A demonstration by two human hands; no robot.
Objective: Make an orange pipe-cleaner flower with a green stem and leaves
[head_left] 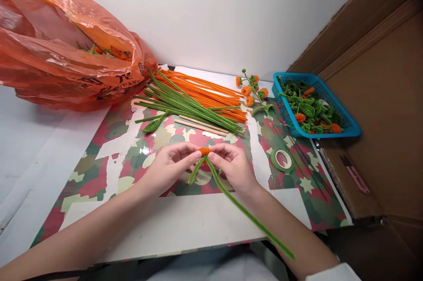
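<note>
Between my two hands is a small orange pipe-cleaner flower [205, 152], held above the middle of the table. My left hand [172, 164] pinches its left side with thumb and fingertips. On the other side, my right hand [233, 164] pinches it the same way. A green pipe cleaner [244, 208] comes out below the flower as a short end and a long end. The long end runs down to the right, over my right forearm. Behind the hands lie two thin wooden sticks [201, 126] and a bundle of green pipe cleaners [194, 102].
Orange pipe cleaners [201, 85] lie behind the green ones. A red plastic bag [82, 78] stands at the left. To the right are a finished flower stem [247, 90], green tape [282, 160], a blue basket [317, 135] of green and orange pieces, and a pink cutter [357, 177] beside cardboard.
</note>
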